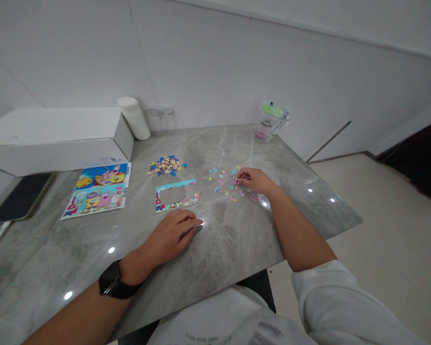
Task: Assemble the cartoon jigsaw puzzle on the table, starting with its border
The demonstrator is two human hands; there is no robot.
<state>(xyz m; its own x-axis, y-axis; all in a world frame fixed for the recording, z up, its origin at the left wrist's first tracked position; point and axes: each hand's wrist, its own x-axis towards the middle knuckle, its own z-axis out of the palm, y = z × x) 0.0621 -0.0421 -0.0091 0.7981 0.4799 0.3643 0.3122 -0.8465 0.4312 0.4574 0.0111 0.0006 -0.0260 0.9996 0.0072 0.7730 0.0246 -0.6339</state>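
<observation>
My right hand (255,180) reaches over loose jigsaw pieces (221,182) scattered on the table. Its thumb and fingers pinch a small puzzle piece (237,181), mostly hidden by the fingertips. My left hand (177,231) rests on the tabletop with its index finger stretched out, holding nothing. Just beyond it lies a partly assembled jigsaw puzzle (175,184), with its border joined around a bare middle. A heap of mixed puzzle pieces (167,165) sits behind that border.
Left of the puzzle lies a colourful cartoon picture sheet (98,191), with a phone (21,197) on a cable beyond it. A long white box (57,139), a white bottle (134,119) and two glasses (161,122) stand at the back. A plastic-wrapped cup (270,122) stands back right.
</observation>
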